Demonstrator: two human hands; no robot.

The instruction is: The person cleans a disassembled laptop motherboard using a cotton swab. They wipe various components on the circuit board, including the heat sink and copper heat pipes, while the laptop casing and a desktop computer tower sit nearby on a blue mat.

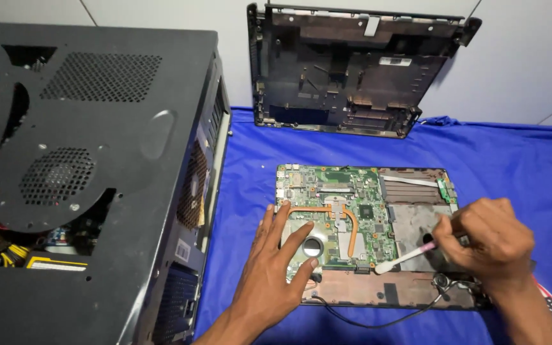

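So there's an opened laptop base (378, 291) lying flat on the blue cloth (512, 160), green motherboard (337, 204) exposed with the copper heat pipe (352, 227) curving across it. Left hand (269, 275) is spread flat, fingers open, pressing on the board's lower left corner by the round fan (312, 247), not gripping anything. Right hand (483, 239) is closed around a white and pink brush (404, 257), tip down near the board's lower right edge. The laptop's bottom cover (352, 70) leans upright against the wall behind, and a black desktop PC case (91, 172) sits just left.
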